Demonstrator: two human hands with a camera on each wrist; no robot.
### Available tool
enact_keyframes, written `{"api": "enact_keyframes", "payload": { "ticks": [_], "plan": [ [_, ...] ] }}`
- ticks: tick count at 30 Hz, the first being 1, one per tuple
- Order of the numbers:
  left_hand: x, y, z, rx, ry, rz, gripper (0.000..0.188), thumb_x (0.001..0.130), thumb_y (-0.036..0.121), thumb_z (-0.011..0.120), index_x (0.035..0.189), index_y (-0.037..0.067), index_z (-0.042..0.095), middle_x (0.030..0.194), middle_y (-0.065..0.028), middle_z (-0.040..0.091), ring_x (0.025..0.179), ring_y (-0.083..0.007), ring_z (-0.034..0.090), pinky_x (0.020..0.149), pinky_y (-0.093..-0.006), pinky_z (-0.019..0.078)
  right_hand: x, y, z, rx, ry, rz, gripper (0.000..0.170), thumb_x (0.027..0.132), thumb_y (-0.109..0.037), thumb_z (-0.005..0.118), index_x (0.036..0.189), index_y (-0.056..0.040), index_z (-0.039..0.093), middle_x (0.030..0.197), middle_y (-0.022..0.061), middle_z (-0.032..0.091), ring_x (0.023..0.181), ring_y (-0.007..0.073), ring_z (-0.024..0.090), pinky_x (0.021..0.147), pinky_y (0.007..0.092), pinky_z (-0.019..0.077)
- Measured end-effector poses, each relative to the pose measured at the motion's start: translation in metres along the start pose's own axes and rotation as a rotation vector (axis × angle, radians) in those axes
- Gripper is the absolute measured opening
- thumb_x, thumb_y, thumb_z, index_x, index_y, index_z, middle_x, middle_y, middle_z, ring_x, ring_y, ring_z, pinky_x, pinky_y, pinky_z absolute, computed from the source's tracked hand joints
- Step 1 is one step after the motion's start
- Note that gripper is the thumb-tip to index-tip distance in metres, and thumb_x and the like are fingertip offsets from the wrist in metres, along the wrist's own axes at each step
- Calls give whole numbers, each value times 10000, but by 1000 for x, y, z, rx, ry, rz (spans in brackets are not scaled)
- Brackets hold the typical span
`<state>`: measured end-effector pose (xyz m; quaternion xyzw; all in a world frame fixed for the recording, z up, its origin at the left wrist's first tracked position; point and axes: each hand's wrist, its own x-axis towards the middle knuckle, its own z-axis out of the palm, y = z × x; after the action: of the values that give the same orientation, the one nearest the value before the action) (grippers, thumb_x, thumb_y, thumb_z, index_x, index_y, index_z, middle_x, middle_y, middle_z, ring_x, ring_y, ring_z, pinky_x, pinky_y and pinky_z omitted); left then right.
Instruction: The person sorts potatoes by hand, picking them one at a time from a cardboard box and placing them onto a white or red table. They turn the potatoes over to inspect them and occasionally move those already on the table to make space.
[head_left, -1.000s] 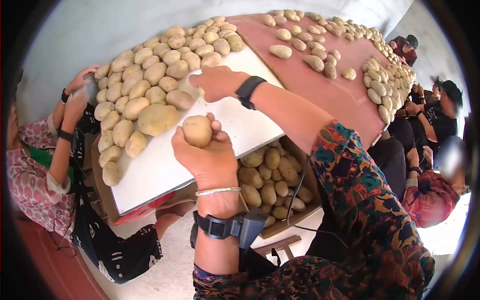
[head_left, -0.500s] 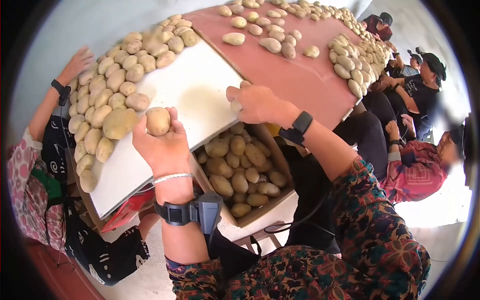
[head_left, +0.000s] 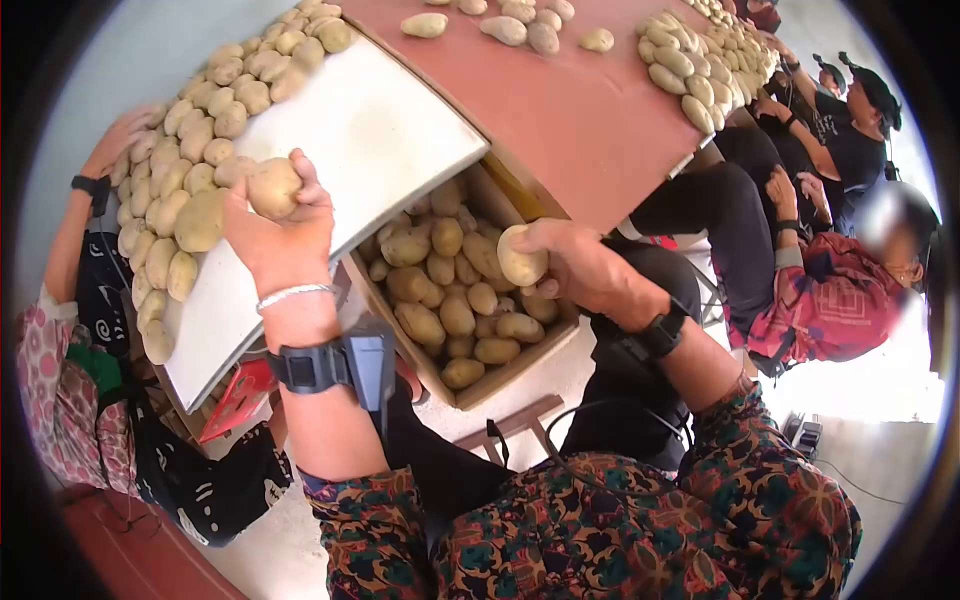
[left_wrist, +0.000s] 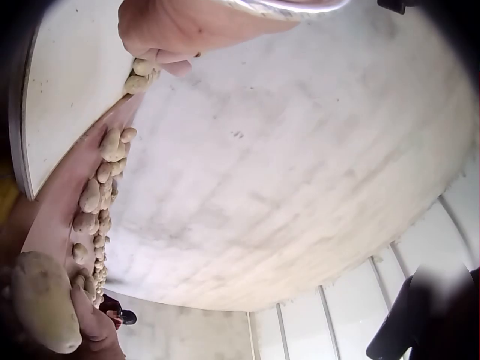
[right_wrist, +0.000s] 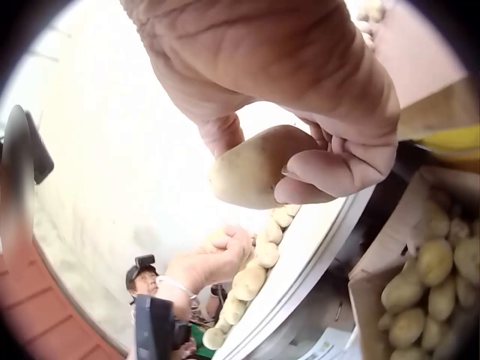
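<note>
In the head view, my left hand [head_left: 283,240] is raised over the white board and holds a round potato [head_left: 273,188] in its palm, thumb on one side and fingertips on the other. My right hand [head_left: 595,270] pinches a smaller potato [head_left: 521,258] at the right side of a cardboard box [head_left: 470,398] full of potatoes. The right wrist view shows that potato [right_wrist: 259,169] gripped between thumb and curled fingers. In the left wrist view, the right hand's potato [left_wrist: 46,304] appears at the lower left; the left hand's own potato is hidden.
Potatoes [head_left: 170,178] cover the left side of the white board [head_left: 370,130]. Beyond lies a red tabletop [head_left: 560,120] with more potatoes [head_left: 690,75]. Another person's hand [head_left: 118,140] touches the pile at left; several people sit at right. A wooden stool [head_left: 510,425] stands below the box.
My right hand has come back from the board beside the pile, now carrying a potato by the box. The left hand keeps holding its potato. The head view has shifted rightward and down.
</note>
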<state>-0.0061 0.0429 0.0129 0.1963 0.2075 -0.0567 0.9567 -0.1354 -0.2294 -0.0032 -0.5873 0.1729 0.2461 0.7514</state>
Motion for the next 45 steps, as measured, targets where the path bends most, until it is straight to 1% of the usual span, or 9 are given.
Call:
{"api": "enact_keyframes", "payload": {
  "ticks": [5,8,12,16,23,27,32,39,45],
  "plan": [
    [3,7,-2,-19,38,58,382,921,336,458,1151,32,485,1034,-149,587,855,-255,626,575,-282,412,14,62,-2,415,208,239,233,923,-257,555,957,-28,531,877,91,568,707,189,555,560,267,445],
    [7,10,-8,-2,16,59,373,922,327,453,1155,37,485,1042,-151,584,862,-258,627,574,-279,411,39,73,6,679,450,156,288,960,-288,513,1131,-57,495,1075,115,555,821,248,567,609,283,469],
    [7,12,-8,0,6,46,366,922,321,454,1153,39,485,1045,-151,583,865,-259,625,575,-279,410,62,61,3,829,399,121,342,992,-292,451,1171,0,456,1117,184,538,913,330,576,705,350,516],
    [8,13,-9,-20,-4,31,362,919,315,457,1148,36,488,1036,-154,588,851,-254,626,573,-280,412,63,62,6,775,424,27,359,996,-257,457,1195,40,425,1120,201,550,929,263,588,716,321,537],
    [-4,11,-8,19,-40,48,352,911,331,440,1135,69,513,1023,-132,606,838,-218,619,590,-276,419,14,69,31,374,223,230,234,919,-233,548,1042,-37,581,861,72,646,711,152,591,595,274,429],
    [-13,3,-6,-10,129,148,358,895,379,431,1125,126,536,1044,-72,610,899,-213,635,633,-284,449,5,41,50,16,89,1,261,899,-262,585,989,-17,603,840,91,649,662,122,589,525,229,398],
    [-5,1,-25,-54,187,73,380,863,314,451,1097,27,533,1018,-95,599,934,-268,622,693,-314,502,16,-13,70,-444,-13,-300,245,943,-234,532,1010,-11,609,785,42,650,646,84,599,576,213,452],
    [-19,15,-25,-63,257,123,351,881,286,462,1115,31,520,1084,-95,562,953,-275,598,754,-305,492,90,-42,93,-883,44,-538,230,892,-173,569,958,39,629,757,85,653,652,141,624,617,283,516],
    [-25,26,-32,-98,307,238,323,909,296,446,1115,53,501,1089,-87,549,979,-257,582,793,-303,468,179,-78,172,-1244,36,-835,217,813,-169,576,956,-8,608,845,196,672,858,375,644,744,463,508]
  ]
}}
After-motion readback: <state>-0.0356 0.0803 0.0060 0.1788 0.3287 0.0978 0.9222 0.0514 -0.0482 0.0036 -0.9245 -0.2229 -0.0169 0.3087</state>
